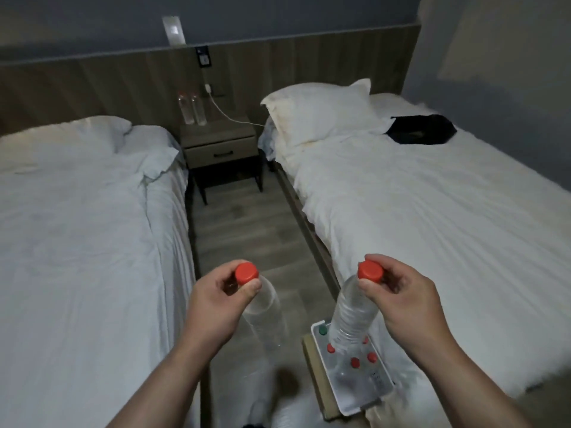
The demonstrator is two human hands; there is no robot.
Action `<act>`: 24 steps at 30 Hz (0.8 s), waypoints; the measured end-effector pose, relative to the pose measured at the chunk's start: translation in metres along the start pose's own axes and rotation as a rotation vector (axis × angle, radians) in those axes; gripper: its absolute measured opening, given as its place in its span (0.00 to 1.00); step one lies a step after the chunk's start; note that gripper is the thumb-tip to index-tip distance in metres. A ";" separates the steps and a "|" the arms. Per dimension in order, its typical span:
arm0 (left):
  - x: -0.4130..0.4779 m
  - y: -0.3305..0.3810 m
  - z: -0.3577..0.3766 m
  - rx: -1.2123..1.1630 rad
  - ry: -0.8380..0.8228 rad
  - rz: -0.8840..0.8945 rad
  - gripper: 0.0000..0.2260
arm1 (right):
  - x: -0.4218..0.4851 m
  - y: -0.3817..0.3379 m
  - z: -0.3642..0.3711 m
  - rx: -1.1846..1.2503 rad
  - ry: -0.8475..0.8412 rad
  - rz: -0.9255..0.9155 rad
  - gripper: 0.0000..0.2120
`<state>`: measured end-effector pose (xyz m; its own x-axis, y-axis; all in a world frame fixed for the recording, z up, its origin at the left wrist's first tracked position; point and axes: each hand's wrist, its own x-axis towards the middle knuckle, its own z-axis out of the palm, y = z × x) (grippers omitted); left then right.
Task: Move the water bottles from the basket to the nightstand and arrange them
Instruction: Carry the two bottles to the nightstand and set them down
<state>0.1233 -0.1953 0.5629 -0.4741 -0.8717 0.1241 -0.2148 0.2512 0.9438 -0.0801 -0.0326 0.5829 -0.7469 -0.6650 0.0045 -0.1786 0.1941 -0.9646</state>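
Head cam had both hands pinching clear water bottles by their red caps: left hand [216, 299] dangling the left bottle [265, 310] over the floor, right hand [398, 299] holding the right bottle [352, 316] above the white basket [364, 396]. The nightstand [219, 140] was well ahead. They looked thin-walled and slick, so I'd grab the neck. No readable labels.

- A left bed [77, 211] with rumpled white sheets and a right bed [432, 227], also white, stand apart, with a strip of wooden floor [247, 227] between them.
- A white pillow [321, 115] lies at the head of the right bed, with a black cloth [421, 129] near it on the sheet.
- A wooden wall panel [92, 81] runs behind both beds.
- A white charger [207, 88] is plugged into the panel, and its cable [225, 114] trails toward the right bed.
- A white wall plate [173, 30] sits higher up.
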 end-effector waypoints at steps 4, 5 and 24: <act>0.030 -0.006 -0.032 -0.008 0.070 -0.021 0.09 | 0.040 -0.014 0.045 -0.021 -0.093 -0.005 0.17; 0.040 -0.009 -0.040 0.004 0.087 -0.029 0.09 | 0.052 -0.016 0.057 -0.033 -0.111 -0.007 0.18; 0.251 -0.067 -0.121 0.056 0.178 -0.130 0.03 | 0.248 -0.065 0.208 0.069 -0.208 0.026 0.19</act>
<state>0.1219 -0.4815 0.5680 -0.2823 -0.9575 0.0588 -0.3141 0.1502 0.9374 -0.1210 -0.3603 0.5918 -0.6009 -0.7964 -0.0683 -0.1115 0.1681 -0.9794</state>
